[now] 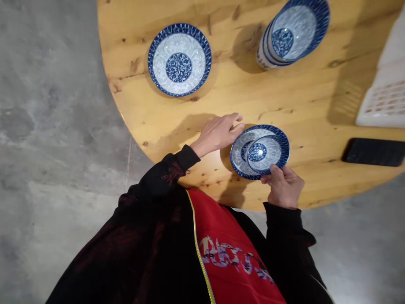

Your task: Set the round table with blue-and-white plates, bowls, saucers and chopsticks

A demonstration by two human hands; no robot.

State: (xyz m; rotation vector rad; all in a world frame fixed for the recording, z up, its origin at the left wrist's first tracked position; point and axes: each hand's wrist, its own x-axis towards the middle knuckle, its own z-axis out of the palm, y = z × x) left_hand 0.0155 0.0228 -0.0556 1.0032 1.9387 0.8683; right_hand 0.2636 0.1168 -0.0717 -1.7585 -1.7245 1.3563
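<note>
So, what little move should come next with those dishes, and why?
Probably ease the small bowl toward the middle of the plate: it looks off to one side, leaving more of the plate showing on the left. The right hand pinches the bowl's rim, while the left hand is at the plate's edge.

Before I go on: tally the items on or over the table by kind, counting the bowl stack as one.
Shallow blue-and-white dishes: 2
Small blue-and-white bowl: 1
Stack of blue-and-white bowls: 1
Black phone: 1
White plastic basket: 1
Total: 6
</note>
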